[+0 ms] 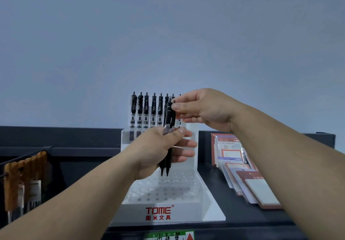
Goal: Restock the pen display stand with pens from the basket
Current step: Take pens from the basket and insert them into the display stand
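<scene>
Toward the shelf's (252,219) left end, brown tags (24,174) are hung from a hook and play no part. The left hand (158,152) is curled round the held pens (169,122), at least two of them, gripped about their middles in front of the stand (188,211). Their long axis is close to upright and leans a little to the right at the top, with the tips pointed down and the plunger ends up. The tips are held above the empty holes (164,189) of the stand's lower tiers and apart from them, so the target lies almost straight below. Behind the bundle, the row (147,109) of pens already seated along the stand's back edge is seen upright; its right end is hidden by the hands. The right hand (203,109) is reached in from the right, and the upper end of one held pen is pinched between its thumb and fingers. This hand is judged the better placed to draw a single pen out and lower it, tip first, into a hole. The pens are black-barrelled, with a clear section, a clip and a small plunger. They are slim and smooth, and a slip is thought likely if they are loosely pinched. The basket is not in view. Toward the shelf's right end, notepads (242,165) are laid just beside the stand.
</scene>
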